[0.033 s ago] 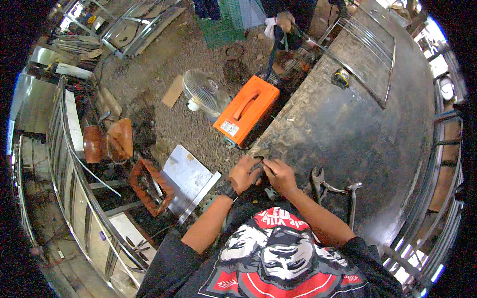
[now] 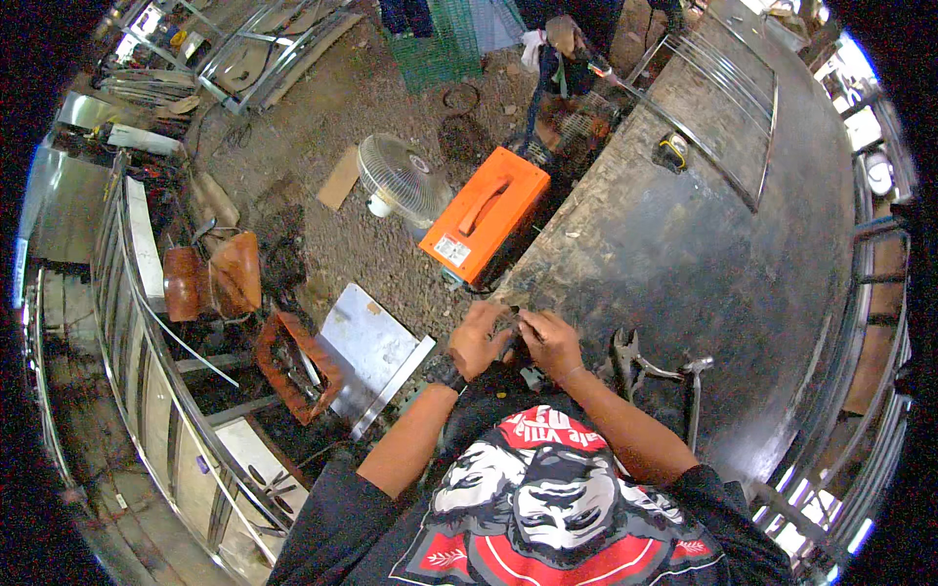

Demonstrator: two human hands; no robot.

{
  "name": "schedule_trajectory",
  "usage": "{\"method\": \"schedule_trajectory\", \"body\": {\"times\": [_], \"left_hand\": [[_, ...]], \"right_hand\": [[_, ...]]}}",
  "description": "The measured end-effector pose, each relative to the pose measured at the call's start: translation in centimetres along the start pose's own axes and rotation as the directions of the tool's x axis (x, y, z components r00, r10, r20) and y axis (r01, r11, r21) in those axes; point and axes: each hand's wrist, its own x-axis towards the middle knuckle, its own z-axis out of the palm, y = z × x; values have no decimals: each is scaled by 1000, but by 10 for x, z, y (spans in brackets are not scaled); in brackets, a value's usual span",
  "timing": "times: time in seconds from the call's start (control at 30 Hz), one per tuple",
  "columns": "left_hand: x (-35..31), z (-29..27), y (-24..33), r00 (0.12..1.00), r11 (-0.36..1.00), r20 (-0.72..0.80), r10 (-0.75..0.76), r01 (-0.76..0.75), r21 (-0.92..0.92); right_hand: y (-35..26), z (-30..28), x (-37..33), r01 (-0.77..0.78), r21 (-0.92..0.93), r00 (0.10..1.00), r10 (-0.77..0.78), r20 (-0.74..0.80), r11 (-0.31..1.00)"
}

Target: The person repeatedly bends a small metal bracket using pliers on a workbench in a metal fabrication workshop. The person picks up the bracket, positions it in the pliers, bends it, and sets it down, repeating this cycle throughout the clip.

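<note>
Dark piece (image 2: pixel 514 310) between my left hand (image 2: pixel 478 342) and right hand (image 2: pixel 551 346); fingers curled close, can't tell if clamped; mid-handling, not set down, remainder unclear.

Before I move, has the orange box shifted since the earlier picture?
No, the orange box sits in the same place relative to the table, with no visible shift either way.

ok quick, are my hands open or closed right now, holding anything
Left hand: fingers bent; whether it grips anything can't be told.
Right hand: curled closed; anything inside is too small to identify.
</note>
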Motion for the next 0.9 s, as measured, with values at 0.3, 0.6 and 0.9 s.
{"method": "schedule_trajectory", "body": {"times": [0.3,0.6,0.9], "left_hand": [[8,7,-44,969,998,-246,-18,31,47],[12,22,-65,960,999,-279,3,7,36],[14,24,-67,976,998,-209,-67,68,-2]], "right_hand": [[19,36,9,-152,54,966,160,-203,987],[14,50,11,-306,102,937,319,-146,946],[13,46,13,-309,92,939,319,-127,947]]}}
